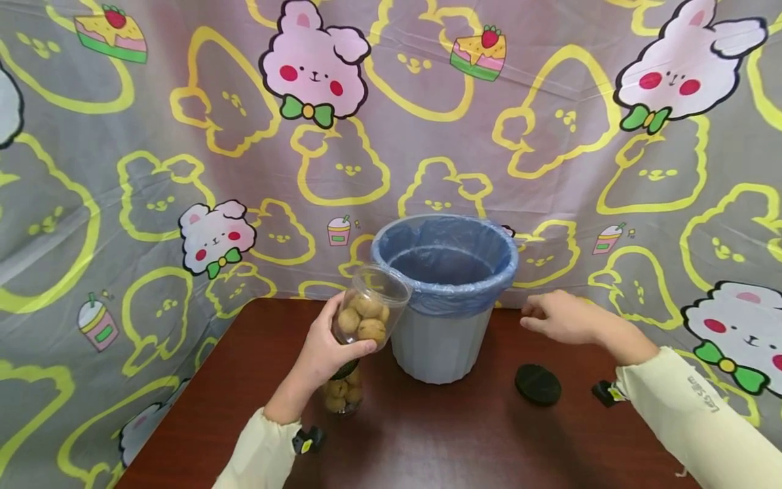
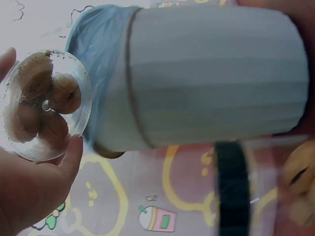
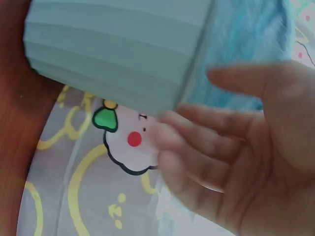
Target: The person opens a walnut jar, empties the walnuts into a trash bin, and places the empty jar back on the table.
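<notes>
My left hand (image 1: 324,346) grips a clear plastic jar (image 1: 396,288) of walnuts (image 1: 368,329). Lidless, the jar tilts with its mouth toward the bin (image 1: 441,346) and overlaps the rim's left side in the head view. Through the round base of the jar (image 2: 84,103), several walnuts show in the left wrist view. My right hand (image 1: 565,318) is held to the right of the bin with loosely bent fingers and nothing in it. The right wrist view shows its palm (image 3: 256,172) bare.
A blue plastic liner (image 1: 464,302) is folded over the grey bin's rim. On the brown table (image 1: 415,441) lies a round black lid (image 1: 537,384), right of the bin. Below my left hand stands another walnut jar (image 1: 343,395) with a dark lid. A patterned curtain (image 1: 421,136) hangs behind.
</notes>
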`<state>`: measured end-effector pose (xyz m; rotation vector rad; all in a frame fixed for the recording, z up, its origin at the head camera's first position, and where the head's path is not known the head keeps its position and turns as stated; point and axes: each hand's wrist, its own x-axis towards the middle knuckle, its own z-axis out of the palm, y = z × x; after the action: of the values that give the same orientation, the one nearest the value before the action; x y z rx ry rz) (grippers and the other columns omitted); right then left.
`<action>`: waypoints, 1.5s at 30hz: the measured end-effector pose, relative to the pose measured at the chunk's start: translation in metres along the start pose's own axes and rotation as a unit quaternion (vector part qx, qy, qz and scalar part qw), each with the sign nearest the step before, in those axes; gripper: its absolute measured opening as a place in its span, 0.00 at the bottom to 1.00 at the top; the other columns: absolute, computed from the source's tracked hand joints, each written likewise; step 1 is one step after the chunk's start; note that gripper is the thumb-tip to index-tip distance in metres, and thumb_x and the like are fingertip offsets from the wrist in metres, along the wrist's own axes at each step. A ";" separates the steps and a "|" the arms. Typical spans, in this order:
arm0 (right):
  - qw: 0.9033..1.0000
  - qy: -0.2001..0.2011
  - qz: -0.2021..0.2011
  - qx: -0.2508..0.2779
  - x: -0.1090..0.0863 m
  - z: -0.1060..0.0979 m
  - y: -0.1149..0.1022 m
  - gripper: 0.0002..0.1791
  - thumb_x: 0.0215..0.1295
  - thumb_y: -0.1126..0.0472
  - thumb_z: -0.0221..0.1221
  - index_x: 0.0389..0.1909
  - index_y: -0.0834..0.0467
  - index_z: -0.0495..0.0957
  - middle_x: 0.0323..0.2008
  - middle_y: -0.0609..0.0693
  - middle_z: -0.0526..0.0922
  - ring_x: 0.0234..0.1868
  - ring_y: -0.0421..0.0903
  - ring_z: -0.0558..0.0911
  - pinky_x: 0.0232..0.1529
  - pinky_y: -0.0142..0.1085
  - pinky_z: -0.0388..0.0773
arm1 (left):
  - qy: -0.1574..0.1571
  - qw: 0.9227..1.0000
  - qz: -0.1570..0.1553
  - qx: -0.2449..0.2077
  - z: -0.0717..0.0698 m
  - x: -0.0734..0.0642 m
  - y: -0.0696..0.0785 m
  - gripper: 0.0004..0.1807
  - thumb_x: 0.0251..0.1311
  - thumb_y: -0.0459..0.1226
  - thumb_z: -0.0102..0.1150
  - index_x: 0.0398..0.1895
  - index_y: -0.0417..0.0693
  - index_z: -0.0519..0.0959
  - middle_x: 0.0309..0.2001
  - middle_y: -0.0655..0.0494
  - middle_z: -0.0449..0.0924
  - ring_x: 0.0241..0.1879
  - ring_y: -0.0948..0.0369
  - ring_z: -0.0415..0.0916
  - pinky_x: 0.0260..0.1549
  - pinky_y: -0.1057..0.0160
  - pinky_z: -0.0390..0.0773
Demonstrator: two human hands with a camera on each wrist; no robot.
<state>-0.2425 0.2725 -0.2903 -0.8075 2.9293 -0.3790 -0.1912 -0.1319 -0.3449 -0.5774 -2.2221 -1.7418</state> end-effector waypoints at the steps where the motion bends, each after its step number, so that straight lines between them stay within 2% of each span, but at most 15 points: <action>1: 1.000 0.025 0.005 -0.002 0.001 -0.004 0.000 0.11 0.66 0.56 0.56 0.40 0.60 0.79 0.29 0.43 0.80 0.31 0.41 0.77 0.35 0.42 0.74 | 0.002 1.000 -0.002 0.001 -0.002 0.003 0.003 0.45 0.41 0.32 0.75 0.65 0.47 0.63 0.52 0.48 0.74 0.46 0.55 0.73 0.43 0.62 0.74; 4: 0.995 0.085 0.042 0.032 0.005 -0.013 0.001 0.13 0.69 0.60 0.50 0.43 0.65 0.78 0.23 0.46 0.79 0.25 0.43 0.77 0.30 0.42 0.74 | 0.003 1.000 -0.008 -0.006 -0.009 0.012 0.010 0.44 0.42 0.31 0.73 0.65 0.45 0.62 0.52 0.46 0.72 0.45 0.54 0.73 0.42 0.63 0.75; 6: 0.987 0.112 0.069 0.088 0.008 -0.017 0.001 0.16 0.71 0.60 0.47 0.47 0.68 0.75 0.21 0.49 0.77 0.21 0.44 0.77 0.26 0.41 0.76 | 0.002 1.000 -0.013 -0.017 -0.013 0.018 0.014 0.44 0.43 0.30 0.72 0.65 0.44 0.61 0.52 0.45 0.71 0.45 0.54 0.72 0.40 0.64 0.76; 8: 0.971 0.128 0.099 0.173 0.012 -0.019 0.003 0.20 0.72 0.57 0.44 0.51 0.70 0.72 0.22 0.52 0.76 0.20 0.45 0.77 0.24 0.41 0.77 | 0.001 1.000 -0.018 -0.025 -0.017 0.022 0.017 0.43 0.44 0.29 0.71 0.66 0.44 0.61 0.53 0.44 0.70 0.46 0.54 0.72 0.40 0.65 0.76; 12: 0.925 0.155 0.136 0.320 0.022 -0.021 0.006 0.29 0.72 0.47 0.44 0.54 0.72 0.66 0.31 0.56 0.73 0.23 0.43 0.79 0.28 0.41 0.81 | -0.001 0.999 -0.029 -0.040 -0.024 0.031 0.020 0.44 0.45 0.29 0.70 0.67 0.43 0.59 0.54 0.43 0.69 0.47 0.54 0.71 0.40 0.66 0.76; 13: 0.914 0.159 0.142 0.345 0.025 -0.022 0.006 0.32 0.72 0.45 0.45 0.55 0.72 0.64 0.33 0.57 0.72 0.24 0.43 0.80 0.29 0.41 0.81 | -0.001 0.999 -0.031 -0.043 -0.025 0.032 0.020 0.44 0.46 0.29 0.69 0.67 0.43 0.58 0.54 0.43 0.69 0.47 0.53 0.71 0.40 0.66 0.76; 15: 0.899 0.165 0.149 0.377 0.030 -0.023 0.004 0.36 0.70 0.42 0.46 0.57 0.74 0.62 0.33 0.56 0.71 0.24 0.42 0.80 0.29 0.40 0.81 | -0.003 0.999 -0.030 -0.042 -0.028 0.036 0.021 0.43 0.46 0.29 0.69 0.67 0.43 0.58 0.55 0.43 0.69 0.48 0.53 0.70 0.40 0.67 0.75; 18: 0.884 0.163 0.157 0.408 0.038 -0.025 -0.001 0.38 0.69 0.43 0.49 0.60 0.74 0.59 0.31 0.54 0.71 0.22 0.40 0.79 0.28 0.38 0.81 | -0.003 0.999 -0.024 -0.036 -0.031 0.042 0.020 0.43 0.46 0.29 0.70 0.67 0.44 0.59 0.54 0.44 0.69 0.47 0.54 0.70 0.40 0.67 0.75; 20: 0.878 0.156 0.161 0.422 0.043 -0.026 -0.006 0.38 0.68 0.45 0.51 0.63 0.74 0.56 0.28 0.52 0.71 0.20 0.39 0.77 0.26 0.36 0.80 | -0.004 0.999 -0.020 -0.039 -0.033 0.045 0.020 0.43 0.46 0.29 0.70 0.67 0.44 0.60 0.55 0.45 0.69 0.48 0.54 0.71 0.41 0.66 0.75; 25: 0.871 0.137 0.168 0.441 0.052 -0.027 -0.014 0.41 0.68 0.50 0.54 0.68 0.73 0.50 0.22 0.48 0.73 0.18 0.38 0.77 0.25 0.33 0.79 | -0.009 0.999 -0.021 -0.048 -0.037 0.051 0.021 0.43 0.47 0.31 0.70 0.67 0.46 0.59 0.55 0.46 0.69 0.48 0.54 0.71 0.42 0.66 0.75; 30: 0.863 0.138 0.175 0.454 0.057 -0.026 -0.018 0.35 0.67 0.55 0.56 0.64 0.74 0.56 0.20 0.48 0.76 0.19 0.39 0.79 0.27 0.34 0.80 | -0.014 0.998 -0.016 -0.060 -0.038 0.057 0.023 0.43 0.47 0.30 0.69 0.68 0.45 0.59 0.56 0.45 0.69 0.48 0.54 0.71 0.42 0.65 0.75; 37: 0.864 0.124 0.173 0.457 0.059 -0.024 -0.018 0.31 0.68 0.59 0.53 0.62 0.75 0.56 0.19 0.47 0.77 0.19 0.39 0.79 0.27 0.32 0.80 | -0.022 0.998 0.004 -0.064 -0.039 0.067 0.030 0.42 0.48 0.33 0.69 0.67 0.46 0.59 0.55 0.46 0.68 0.48 0.55 0.71 0.42 0.65 0.75; 38: 0.861 0.122 0.174 0.461 0.060 -0.024 -0.018 0.30 0.68 0.59 0.52 0.62 0.75 0.57 0.19 0.47 0.77 0.19 0.38 0.79 0.27 0.32 0.80 | -0.025 0.998 0.006 -0.066 -0.039 0.069 0.031 0.42 0.48 0.33 0.69 0.67 0.46 0.59 0.55 0.46 0.68 0.48 0.54 0.71 0.42 0.65 0.75; 42: 0.843 0.110 0.168 0.499 0.061 -0.022 -0.019 0.30 0.69 0.62 0.49 0.64 0.77 0.51 0.25 0.49 0.76 0.21 0.38 0.79 0.32 0.32 0.80 | -0.031 0.996 0.009 -0.079 -0.038 0.072 0.033 0.41 0.49 0.32 0.68 0.67 0.46 0.59 0.55 0.47 0.67 0.48 0.54 0.70 0.42 0.65 0.75; 45: 0.835 0.105 0.165 0.515 0.061 -0.022 -0.019 0.32 0.70 0.64 0.47 0.66 0.77 0.47 0.31 0.51 0.74 0.24 0.38 0.79 0.34 0.32 0.80 | -0.033 0.996 0.011 -0.081 -0.038 0.073 0.033 0.42 0.49 0.32 0.68 0.68 0.46 0.58 0.56 0.47 0.67 0.50 0.54 0.69 0.43 0.65 0.74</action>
<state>-0.2887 0.2302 -0.2651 -0.0873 2.3266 -1.8330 -0.2426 -0.1508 -0.2745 -0.7004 -2.1208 -1.9303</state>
